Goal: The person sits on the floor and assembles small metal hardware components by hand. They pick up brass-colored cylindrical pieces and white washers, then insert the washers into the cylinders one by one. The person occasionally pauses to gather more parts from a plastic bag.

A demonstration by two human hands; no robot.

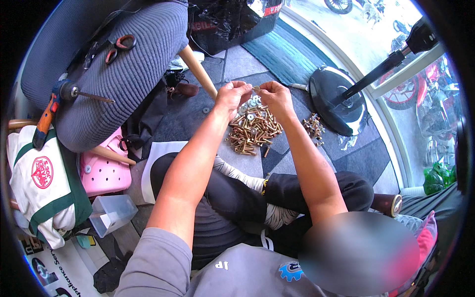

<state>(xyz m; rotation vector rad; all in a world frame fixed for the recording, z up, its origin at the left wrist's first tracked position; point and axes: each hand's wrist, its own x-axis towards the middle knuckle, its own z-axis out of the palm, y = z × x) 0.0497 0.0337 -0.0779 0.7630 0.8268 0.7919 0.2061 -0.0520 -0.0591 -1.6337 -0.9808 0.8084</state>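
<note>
My left hand point(231, 98) and my right hand point(276, 99) meet in front of me, above the floor. Both have fingertips pinched together at a small yellowish metal piece point(256, 88) between them, too small to tell its exact kind. Below and between my forearms lies a heap of brass-coloured bolts point(255, 132). Silvery flat washers point(254, 103) lie at the heap's far side, partly hidden by my hands. A smaller cluster of brass-coloured hardware point(313, 126) sits to the right, beyond my right forearm.
A round black stand base point(336, 101) stands at the right by the glass door. At left are a grey chair point(118, 69) with scissors point(120, 48) and a drill point(53, 106), a pink clog point(106, 171) and a clear plastic bin point(114, 215). My crossed legs are close below.
</note>
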